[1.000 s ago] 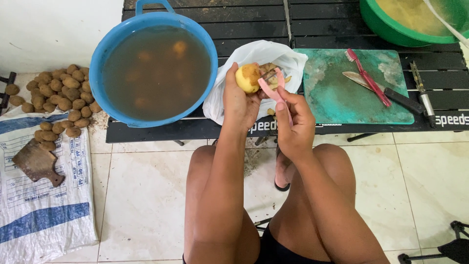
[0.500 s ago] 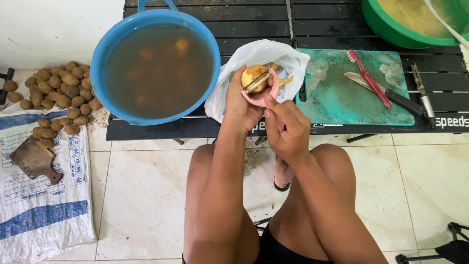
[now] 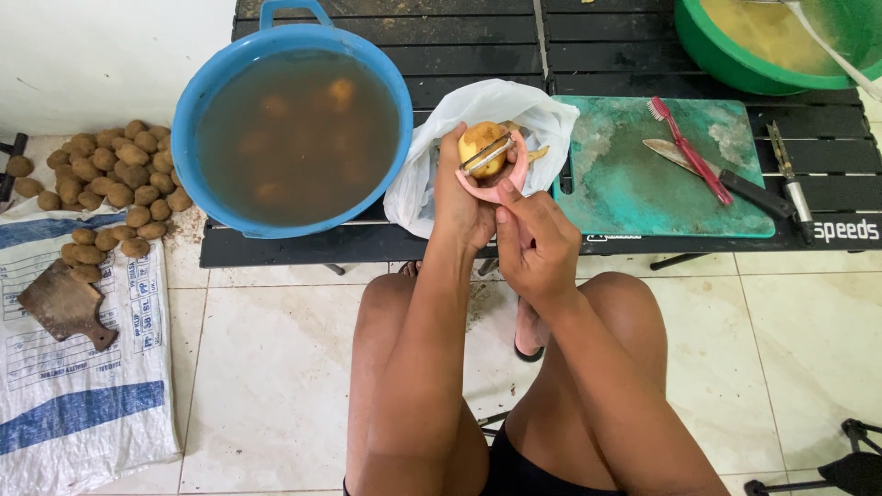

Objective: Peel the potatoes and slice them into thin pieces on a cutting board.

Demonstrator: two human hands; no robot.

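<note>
On the floor at the far left, a heap of unpeeled potatoes is seen beside a woven sack, on which a worn cleaver is laid. On the black slatted bench, a blue tub of cloudy water is set, with several potatoes sunk in it. Just right of it, over an open white plastic bag, a half-peeled potato is gripped by the closed fingers of the left hand. A pink peeler is clasped in the right hand, its blade laid across the potato. Short, light strokes would best be drawn, with the potato turned between them, so that peelings are dropped into the bag. Further right, a green cutting board carries a pink brush and a knife.
</note>
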